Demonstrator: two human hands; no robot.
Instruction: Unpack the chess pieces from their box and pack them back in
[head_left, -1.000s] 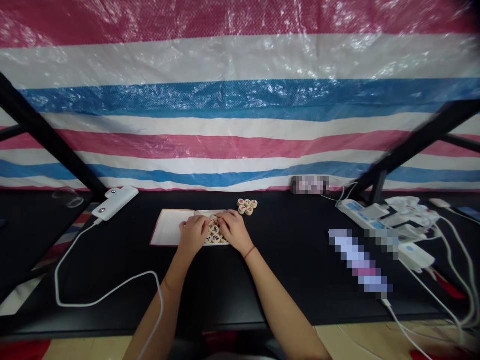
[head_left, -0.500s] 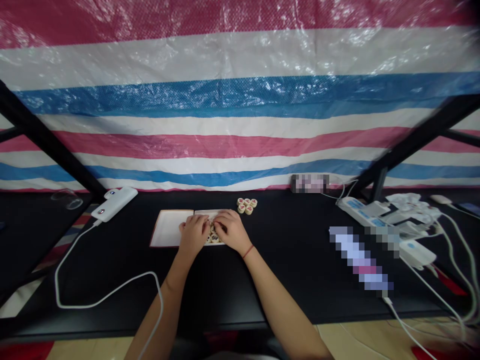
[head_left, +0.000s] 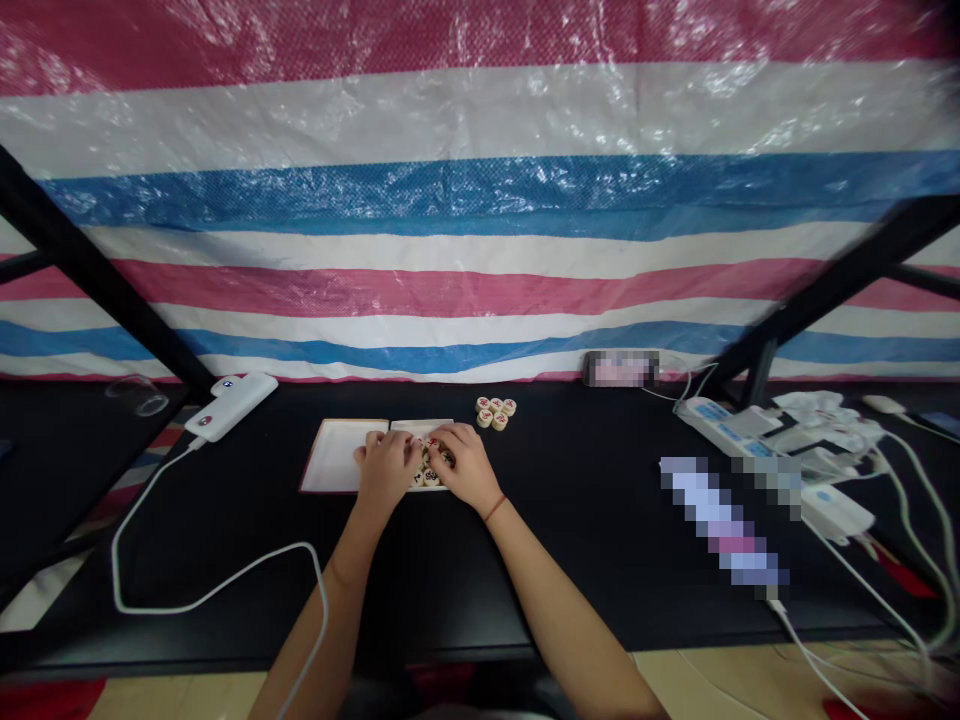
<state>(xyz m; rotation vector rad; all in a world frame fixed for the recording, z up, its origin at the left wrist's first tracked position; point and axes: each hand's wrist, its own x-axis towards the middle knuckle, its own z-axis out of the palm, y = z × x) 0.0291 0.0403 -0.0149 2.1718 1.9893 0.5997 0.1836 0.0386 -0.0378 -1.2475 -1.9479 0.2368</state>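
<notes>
Fingers of the right hand have parted a little from their thumb since half a second ago, so that I can now see a dark-marked piece in the gap between them; the left hand has kept almost the same place. From my remote seat, the largest thing is the striped sheet, which hangs beyond all the fingers. Below them lies the black table. Well to the right of the right fingers I see the white power strip, and well to the left of the left fingers, the white power bank. The open box stands directly under the hands: its lid is flat at the left of the left fingers, and its tray is beneath both sets of fingers. The left hand has bent fingers over the tray's left side; I cannot tell whether they hold anything. The right fingers are curved and partly open; whether they grip the piece in their gap, I also cannot tell. Marked round pieces lie in the tray between the two hands' fingers. Five more pieces sit close together on the table, just beyond the right fingers and slightly to their right.
</notes>
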